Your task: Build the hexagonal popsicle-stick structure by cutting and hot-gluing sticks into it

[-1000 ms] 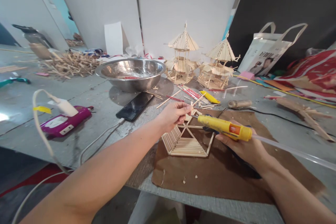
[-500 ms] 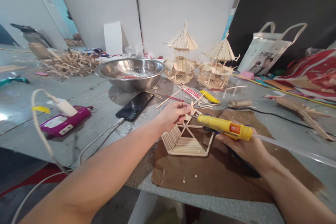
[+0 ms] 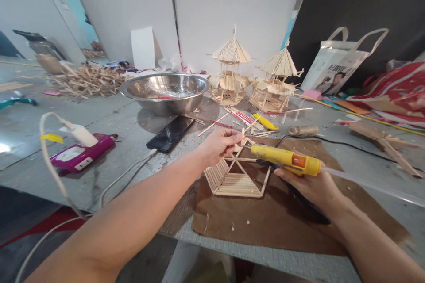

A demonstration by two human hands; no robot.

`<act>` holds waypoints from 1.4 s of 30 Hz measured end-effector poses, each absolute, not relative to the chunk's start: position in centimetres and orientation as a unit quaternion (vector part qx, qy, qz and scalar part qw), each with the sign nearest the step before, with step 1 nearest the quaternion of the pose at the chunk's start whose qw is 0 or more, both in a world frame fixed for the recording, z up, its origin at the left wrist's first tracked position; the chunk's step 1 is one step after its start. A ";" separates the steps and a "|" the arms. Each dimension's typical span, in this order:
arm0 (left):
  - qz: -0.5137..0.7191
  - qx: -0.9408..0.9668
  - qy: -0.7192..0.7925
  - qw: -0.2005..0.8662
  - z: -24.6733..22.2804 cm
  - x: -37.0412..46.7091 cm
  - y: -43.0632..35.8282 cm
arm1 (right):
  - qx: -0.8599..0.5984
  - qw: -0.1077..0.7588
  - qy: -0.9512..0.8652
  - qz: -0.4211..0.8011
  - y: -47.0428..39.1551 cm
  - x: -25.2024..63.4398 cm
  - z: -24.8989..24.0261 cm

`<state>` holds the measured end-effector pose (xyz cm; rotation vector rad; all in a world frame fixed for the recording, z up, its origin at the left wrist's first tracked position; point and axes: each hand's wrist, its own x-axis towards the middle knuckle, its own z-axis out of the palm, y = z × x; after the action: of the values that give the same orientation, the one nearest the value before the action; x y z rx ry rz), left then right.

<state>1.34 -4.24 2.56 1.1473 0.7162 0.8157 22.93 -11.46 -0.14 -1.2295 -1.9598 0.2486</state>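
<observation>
My left hand [image 3: 226, 145] is closed in a pinch on a short wooden stick [image 3: 243, 134], held above the far part of a stick frame. In my right hand [image 3: 305, 185] is a yellow hot glue gun [image 3: 282, 158], its nozzle close to my left fingertips. A clear glue stick [image 3: 372, 185] trails from the gun's rear. The hexagonal stick frame [image 3: 237, 184] lies on a brown cloth [image 3: 252, 230]; rows of sticks fill its near and left sections, and bare spokes show elsewhere. My left hand hides part of its far side.
Behind stand two stick pagodas [image 3: 231, 84] [image 3: 275, 90] and a steel bowl [image 3: 166, 97]. A phone [image 3: 171, 133] and a purple power strip [image 3: 81, 154] with cables lie left. Loose sticks and a yellow tool [image 3: 265, 122] lie beyond the cloth; a black cord [image 3: 358, 148] runs right.
The glue gun's nozzle has shifted very slightly right and tilted a little downward at its rear. My left hand keeps its place with the stick.
</observation>
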 end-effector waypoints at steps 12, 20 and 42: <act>0.214 0.742 0.427 0.471 3.5 0.4 -4.0 | -0.531 0.531 -0.605 0.264 -11.4 22.7 1.1; 0.043 0.856 0.386 0.342 3.5 0.1 -3.7 | -0.518 0.531 -0.603 0.294 -11.3 22.8 1.1; 0.017 0.871 0.366 0.327 3.1 0.6 -4.1 | -0.518 0.507 -0.626 0.287 -11.5 22.7 1.2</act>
<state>0.61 -4.09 3.07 2.2825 0.9595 0.0438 22.72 -11.51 1.24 -1.2501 -1.5093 0.6923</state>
